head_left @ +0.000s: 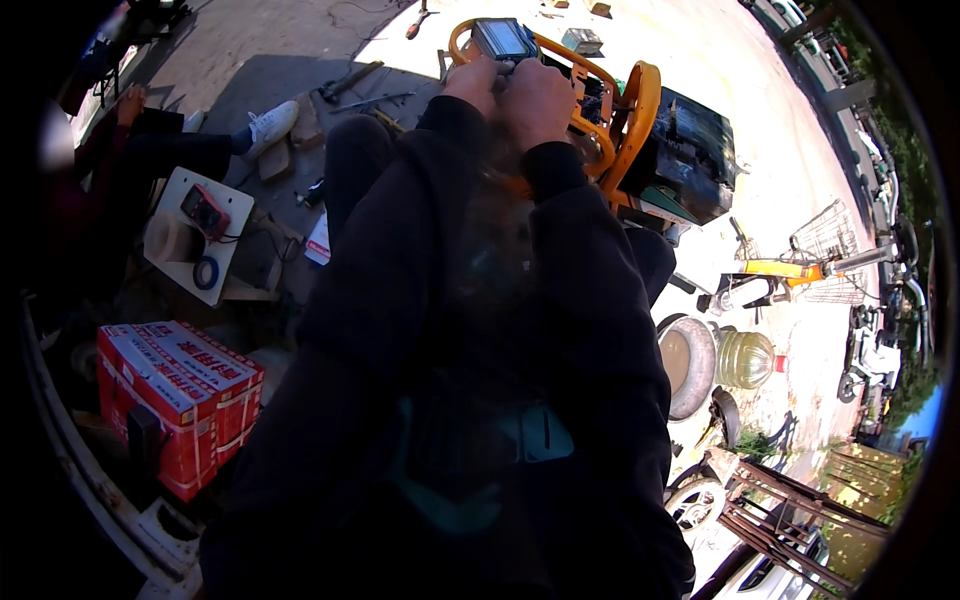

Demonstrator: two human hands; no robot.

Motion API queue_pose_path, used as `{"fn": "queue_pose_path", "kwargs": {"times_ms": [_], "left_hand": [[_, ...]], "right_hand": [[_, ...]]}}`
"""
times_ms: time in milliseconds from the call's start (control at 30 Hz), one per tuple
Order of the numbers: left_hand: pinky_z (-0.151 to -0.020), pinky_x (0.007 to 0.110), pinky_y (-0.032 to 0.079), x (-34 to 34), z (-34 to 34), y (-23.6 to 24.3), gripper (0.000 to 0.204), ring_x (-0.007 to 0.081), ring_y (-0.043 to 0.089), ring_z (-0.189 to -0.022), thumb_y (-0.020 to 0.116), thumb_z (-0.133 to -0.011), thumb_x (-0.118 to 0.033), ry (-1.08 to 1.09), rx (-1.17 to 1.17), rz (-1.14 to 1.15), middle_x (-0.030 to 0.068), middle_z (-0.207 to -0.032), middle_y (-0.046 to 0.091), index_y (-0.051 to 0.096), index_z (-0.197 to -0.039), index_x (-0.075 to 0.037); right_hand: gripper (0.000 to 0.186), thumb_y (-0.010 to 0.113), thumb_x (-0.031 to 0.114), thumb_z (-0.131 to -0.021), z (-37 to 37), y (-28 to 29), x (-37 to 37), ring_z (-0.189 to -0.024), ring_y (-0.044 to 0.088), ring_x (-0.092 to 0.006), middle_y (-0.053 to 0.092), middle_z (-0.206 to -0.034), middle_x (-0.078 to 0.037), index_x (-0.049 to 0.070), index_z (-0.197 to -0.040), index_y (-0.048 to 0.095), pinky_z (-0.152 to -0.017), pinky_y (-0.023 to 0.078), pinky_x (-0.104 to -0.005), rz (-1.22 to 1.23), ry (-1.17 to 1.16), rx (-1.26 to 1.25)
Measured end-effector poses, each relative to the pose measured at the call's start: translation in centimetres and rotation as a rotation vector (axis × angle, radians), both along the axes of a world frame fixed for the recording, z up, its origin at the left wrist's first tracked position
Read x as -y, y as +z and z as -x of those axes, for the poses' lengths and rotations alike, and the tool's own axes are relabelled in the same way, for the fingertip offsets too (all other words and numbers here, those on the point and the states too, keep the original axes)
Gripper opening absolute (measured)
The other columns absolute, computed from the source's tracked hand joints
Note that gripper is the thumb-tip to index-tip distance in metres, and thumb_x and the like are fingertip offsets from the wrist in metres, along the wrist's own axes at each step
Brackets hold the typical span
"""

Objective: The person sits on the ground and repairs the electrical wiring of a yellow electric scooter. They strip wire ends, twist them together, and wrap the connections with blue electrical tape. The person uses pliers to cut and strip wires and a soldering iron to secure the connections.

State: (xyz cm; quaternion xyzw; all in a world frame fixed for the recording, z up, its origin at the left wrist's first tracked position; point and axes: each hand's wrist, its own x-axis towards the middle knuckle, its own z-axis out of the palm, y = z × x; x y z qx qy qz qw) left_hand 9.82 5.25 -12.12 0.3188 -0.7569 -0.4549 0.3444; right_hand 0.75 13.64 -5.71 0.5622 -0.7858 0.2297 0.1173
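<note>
Both my hands meet at the top centre, over an orange tubular frame (pixel 640 120) that looks like part of a small vehicle. My left hand (pixel 474 84) is closed, knuckles up, against the lower side of a grey box-shaped part (pixel 504 40) with a bright face. Beside it, nearly touching, my right hand (pixel 537 103) is curled closed too. Whatever lies between the fingers is hidden by the backs of my hands. Dark cables and metal parts show inside the frame, just right of my right hand. A black box (pixel 684 158) sits at the frame's right side.
At left, a board (pixel 217 255) carries a red multimeter (pixel 205 211) and black tape (pixel 206 272). Below it stands a red carton (pixel 182 400). Another person's shoe (pixel 273 127) rests near a hammer (pixel 350 82). Rightward are a water basin (pixel 690 368) and a large bottle (pixel 746 359).
</note>
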Motion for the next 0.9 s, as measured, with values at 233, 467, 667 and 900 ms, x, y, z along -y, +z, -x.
{"fn": "queue_pose_path", "kwargs": {"times_ms": [233, 467, 667, 900], "left_hand": [[-0.065, 0.031, 0.054, 2.9, 0.6, -1.5, 0.035, 0.0166, 0.064, -0.077, 0.067, -0.095, -0.005, 0.017, -0.641, -0.954, 0.0063, -0.092, 0.067, 0.062, -0.13, -0.009], [-0.059, 0.032, 0.055, 6.8, -0.9, -6.2, 0.055, 0.0132, 0.063, -0.072, 0.066, -0.096, -0.002, -0.205, -0.439, 0.131, 0.0038, -0.093, 0.067, 0.052, -0.146, -0.021], [-0.056, 0.032, 0.055, 6.9, 0.0, -8.2, 0.026, 0.0159, 0.064, -0.068, 0.068, -0.098, -0.009, -0.101, -0.329, 0.238, 0.0044, -0.085, 0.067, 0.062, -0.124, -0.007], [-0.086, 0.035, 0.058, 1.5, 0.6, -1.3, 0.028, 0.0253, 0.072, -0.099, 0.068, -0.098, -0.016, -0.098, -0.781, -1.252, 0.013, -0.104, 0.072, 0.066, -0.123, -0.004]], "right_hand": [[0.023, 0.067, 0.02, -0.093, -0.6, 0.2, -2.7, -0.084, 0.075, -0.0349, 0.075, -0.089, -0.017, 0.002, -0.107, 0.068, -0.075, 0.059, -0.0446, -0.005, 0.141, 0.095], [0.029, 0.073, 0.024, -0.094, -0.3, -1.3, -2.7, -0.085, 0.075, -0.0351, 0.076, -0.093, -0.019, -0.001, -0.109, 0.07, -0.076, 0.057, -0.0416, 0.261, 0.191, 0.481], [0.029, 0.072, 0.028, -0.095, -0.5, -2.1, -2.1, -0.085, 0.075, -0.0351, 0.076, -0.091, -0.017, 0.004, -0.11, 0.071, -0.076, 0.057, -0.0437, 0.182, 0.069, 0.367], [0.026, 0.069, 0.031, -0.097, 0.6, -3.0, -2.4, -0.084, 0.073, -0.0371, 0.075, -0.088, -0.017, 0.011, -0.112, 0.071, -0.072, 0.055, -0.0468, 0.249, 0.054, 0.281]]}}
